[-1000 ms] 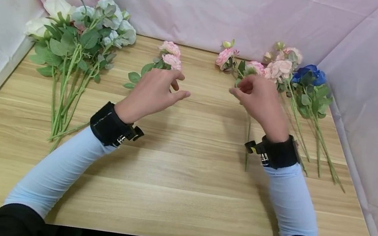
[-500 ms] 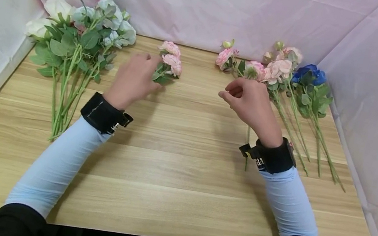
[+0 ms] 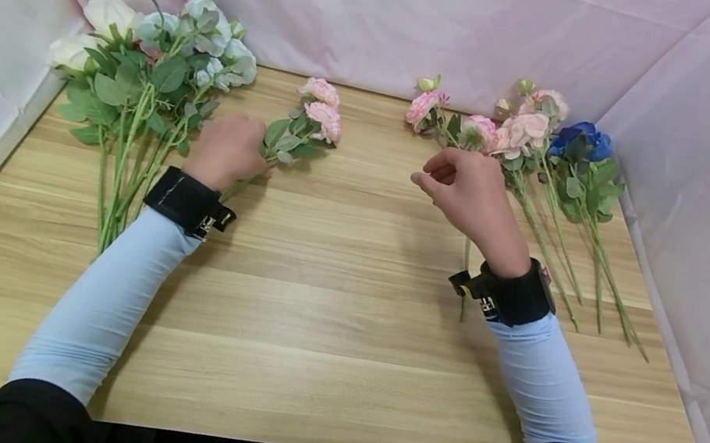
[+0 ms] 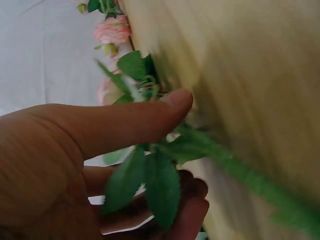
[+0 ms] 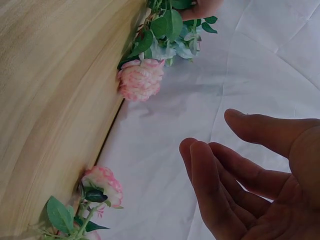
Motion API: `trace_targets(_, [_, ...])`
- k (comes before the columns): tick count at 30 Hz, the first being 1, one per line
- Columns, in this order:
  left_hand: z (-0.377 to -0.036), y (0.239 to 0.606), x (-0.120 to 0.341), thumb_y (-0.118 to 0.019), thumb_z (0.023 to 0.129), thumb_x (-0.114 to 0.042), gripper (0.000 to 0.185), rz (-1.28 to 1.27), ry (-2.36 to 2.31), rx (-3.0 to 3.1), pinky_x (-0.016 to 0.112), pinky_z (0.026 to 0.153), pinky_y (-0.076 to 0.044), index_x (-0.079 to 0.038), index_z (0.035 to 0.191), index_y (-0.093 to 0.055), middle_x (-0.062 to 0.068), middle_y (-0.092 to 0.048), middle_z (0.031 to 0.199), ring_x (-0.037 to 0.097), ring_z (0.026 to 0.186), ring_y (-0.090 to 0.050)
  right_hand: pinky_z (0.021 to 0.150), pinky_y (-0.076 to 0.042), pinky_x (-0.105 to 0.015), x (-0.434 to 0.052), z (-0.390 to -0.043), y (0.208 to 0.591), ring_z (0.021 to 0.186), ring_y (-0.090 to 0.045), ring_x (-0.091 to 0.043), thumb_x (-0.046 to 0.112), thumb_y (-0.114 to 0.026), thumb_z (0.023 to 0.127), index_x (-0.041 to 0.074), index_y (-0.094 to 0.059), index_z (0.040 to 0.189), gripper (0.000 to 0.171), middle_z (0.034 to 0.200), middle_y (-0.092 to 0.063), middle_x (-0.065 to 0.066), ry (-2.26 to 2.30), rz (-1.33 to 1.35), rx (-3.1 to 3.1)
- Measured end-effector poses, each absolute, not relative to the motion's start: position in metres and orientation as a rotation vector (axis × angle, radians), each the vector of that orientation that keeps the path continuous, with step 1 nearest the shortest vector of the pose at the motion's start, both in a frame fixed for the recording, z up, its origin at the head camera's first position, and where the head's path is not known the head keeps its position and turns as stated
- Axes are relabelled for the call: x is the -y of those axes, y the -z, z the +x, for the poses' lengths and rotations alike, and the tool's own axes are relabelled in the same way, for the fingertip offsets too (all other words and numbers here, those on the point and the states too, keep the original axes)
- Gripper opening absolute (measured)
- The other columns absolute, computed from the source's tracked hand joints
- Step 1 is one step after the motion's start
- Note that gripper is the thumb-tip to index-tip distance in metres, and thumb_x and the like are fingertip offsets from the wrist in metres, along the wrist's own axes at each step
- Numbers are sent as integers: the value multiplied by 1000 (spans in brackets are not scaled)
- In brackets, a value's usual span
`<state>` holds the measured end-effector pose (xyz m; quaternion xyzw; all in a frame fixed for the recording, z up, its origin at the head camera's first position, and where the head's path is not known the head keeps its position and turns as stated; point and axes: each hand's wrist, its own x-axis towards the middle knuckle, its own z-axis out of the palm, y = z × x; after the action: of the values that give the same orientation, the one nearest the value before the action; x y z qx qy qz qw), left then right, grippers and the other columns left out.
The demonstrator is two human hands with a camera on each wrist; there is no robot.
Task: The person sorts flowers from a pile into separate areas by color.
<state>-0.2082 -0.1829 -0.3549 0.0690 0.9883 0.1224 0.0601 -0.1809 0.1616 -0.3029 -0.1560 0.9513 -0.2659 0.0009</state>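
So everything sits on a light wooden table (image 3: 319,342) with pink sheeting (image 3: 391,14) hung behind it. Nearest on that table, the left hand (image 3: 228,152) has its thumb and fingers (image 4: 165,107) curled round the green stem of a small pink artificial flower sprig (image 3: 303,129), leaves poking out between the fingers in the left wrist view. The stem looks like it's close to the tabletop, but that view is blurry, so I can't tell if it's touching. The sprig's two pink blooms point toward the table's far edge, a bit left of its middle.

The right hand (image 3: 467,190) hovers above the table right of centre, fingers (image 5: 210,180) loosely curled with a gap to the thumb, holding nothing.

Just beyond that hand, toward the table's far right, lies a row of pale pink artificial roses (image 3: 485,130) with long green stems, and a blue artificial rose (image 3: 586,140) next to them. Over on the table's far left corner there's a bunch of white artificial roses with big green leaves (image 3: 147,66), just beside the left hand.
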Motion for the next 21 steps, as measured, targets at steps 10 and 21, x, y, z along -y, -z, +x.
trace_targets(10, [-211, 359, 189, -59, 84, -5, 21, 101, -428, -3002, 42, 52, -40, -10, 70, -45, 10, -47, 73, 31, 67, -49, 77, -53, -38, -161, -182, 304, 84, -71, -22, 29, -73, 98, 9, -76, 106, 22, 96, -77, -10, 822, -523, -2972])
trace_targets(21, [-210, 352, 192, -62, 87, -12, 35, 88, -505, -3086, 40, 50, -35, -12, 64, -36, 3, -32, 64, 28, 60, -42, 78, -52, -39, -160, -184, 308, 83, -72, -22, 30, -74, 97, 9, -77, 105, 23, 95, -78, -10, 789, -550, -2990])
